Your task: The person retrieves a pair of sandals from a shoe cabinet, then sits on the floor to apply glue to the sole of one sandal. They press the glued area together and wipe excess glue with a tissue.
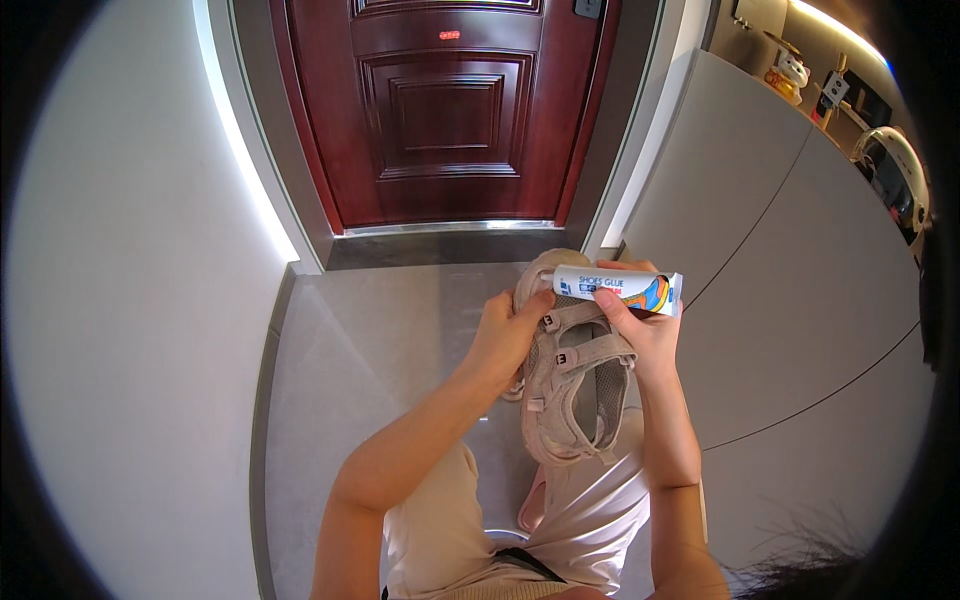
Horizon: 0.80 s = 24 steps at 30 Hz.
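Observation:
A beige strapped sandal (545, 420) is held up above my lap, its toe pointing toward the door. My left hand (503, 335) is closed on the left edge of its toe, with the thumb over the upper. In my right hand (648, 338) is a white glue tube (573, 283) with a colourful shoe picture, lying sideways across the front of the sandal. Its narrow tip points left, close to the toe near my left thumb. Whether the tip touches the sandal, or any glue has come out, I cannot tell. My right fingers are mostly hidden behind the tube.
A dark red panelled door (445, 115) stands ahead beyond a grey tiled floor (370, 350). The white wall (130, 300) runs along my left, a curved grey cabinet (780, 290) along my right. A pink slipper (534, 505) shows between my legs.

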{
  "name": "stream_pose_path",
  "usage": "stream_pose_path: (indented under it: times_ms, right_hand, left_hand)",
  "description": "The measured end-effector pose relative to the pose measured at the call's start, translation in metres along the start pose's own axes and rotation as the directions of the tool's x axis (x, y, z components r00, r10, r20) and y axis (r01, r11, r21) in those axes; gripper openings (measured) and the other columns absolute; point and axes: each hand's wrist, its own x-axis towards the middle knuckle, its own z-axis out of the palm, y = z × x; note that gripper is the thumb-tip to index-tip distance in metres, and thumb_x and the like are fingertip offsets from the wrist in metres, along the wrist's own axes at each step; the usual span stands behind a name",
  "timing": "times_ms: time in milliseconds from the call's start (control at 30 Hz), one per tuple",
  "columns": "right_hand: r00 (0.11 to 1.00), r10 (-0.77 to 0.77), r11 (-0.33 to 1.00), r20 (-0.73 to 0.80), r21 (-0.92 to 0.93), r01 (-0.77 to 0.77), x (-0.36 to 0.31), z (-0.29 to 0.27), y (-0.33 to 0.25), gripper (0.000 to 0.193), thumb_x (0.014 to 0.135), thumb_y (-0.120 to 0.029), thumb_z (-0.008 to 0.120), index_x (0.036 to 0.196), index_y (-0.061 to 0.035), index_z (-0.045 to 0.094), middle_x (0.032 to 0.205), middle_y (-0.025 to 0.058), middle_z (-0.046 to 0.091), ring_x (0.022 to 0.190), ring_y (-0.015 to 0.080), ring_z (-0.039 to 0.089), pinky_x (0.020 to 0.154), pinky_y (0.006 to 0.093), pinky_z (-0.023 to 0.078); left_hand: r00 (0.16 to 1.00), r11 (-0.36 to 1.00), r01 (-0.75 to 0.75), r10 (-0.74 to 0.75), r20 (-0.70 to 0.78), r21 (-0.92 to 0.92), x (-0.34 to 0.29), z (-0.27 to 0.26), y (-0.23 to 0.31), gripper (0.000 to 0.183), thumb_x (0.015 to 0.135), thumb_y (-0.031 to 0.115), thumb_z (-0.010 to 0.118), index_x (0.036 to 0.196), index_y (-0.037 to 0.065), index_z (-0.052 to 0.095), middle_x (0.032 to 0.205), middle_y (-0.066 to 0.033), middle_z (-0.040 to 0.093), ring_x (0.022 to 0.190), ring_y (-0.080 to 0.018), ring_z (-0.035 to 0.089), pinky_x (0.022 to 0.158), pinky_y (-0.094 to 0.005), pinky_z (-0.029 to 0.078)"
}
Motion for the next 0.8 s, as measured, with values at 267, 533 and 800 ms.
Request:
stream_pose_path:
  times_ms: [267, 533, 800]
  right_hand:
    - [1.000, 0.002, 0.999, -0.001, -0.045, -0.003, -0.0002, -0.0008, 0.0002, 0.027, 0.080, -0.007, 0.078, 0.104, 0.0021, 0.068, 0.092, 0.0028, 0.067, 0.078, 0.0062, 0.060, 0.070, 0.0209, 0.049]
    - [0.989, -0.145, 0.976, -0.005, -0.164, 0.143, -0.0005, 0.0027, 0.0034, 0.027, 0.077, -0.006, 0.080, 0.101, 0.0014, 0.070, 0.093, 0.0031, 0.064, 0.079, 0.0087, 0.060, 0.069, 0.0225, 0.047]
    - [0.964, -0.264, 0.909, 0.023, -0.328, 0.257, -0.0014, 0.0056, -0.0026, 0.028, 0.072, -0.002, 0.080, 0.099, 0.0019, 0.071, 0.090, 0.0060, 0.064, 0.075, 0.0135, 0.060, 0.066, 0.0246, 0.047]
  left_hand:
    - [1.000, 1.000, 0.000, 0.000, -0.006, -0.015, -0.0031, 0.0042, 0.0047, 0.041, 0.091, 0.019, 0.063, 0.117, -0.010, 0.051, 0.103, -0.0157, 0.063, 0.089, -0.0193, 0.064, 0.073, -0.0326, 0.053]
    - [1.000, 1.000, -0.004, 0.004, -0.001, -0.031, -0.0054, 0.0050, 0.0073, 0.040, 0.091, 0.020, 0.062, 0.116, -0.009, 0.052, 0.103, -0.0142, 0.063, 0.088, -0.0177, 0.064, 0.072, -0.0325, 0.054]
    - [0.999, 0.999, -0.011, 0.009, -0.043, -0.041, -0.0022, 0.0034, 0.0022, 0.036, 0.091, 0.019, 0.062, 0.112, -0.009, 0.053, 0.099, -0.0145, 0.063, 0.083, -0.0180, 0.064, 0.068, -0.0322, 0.054]
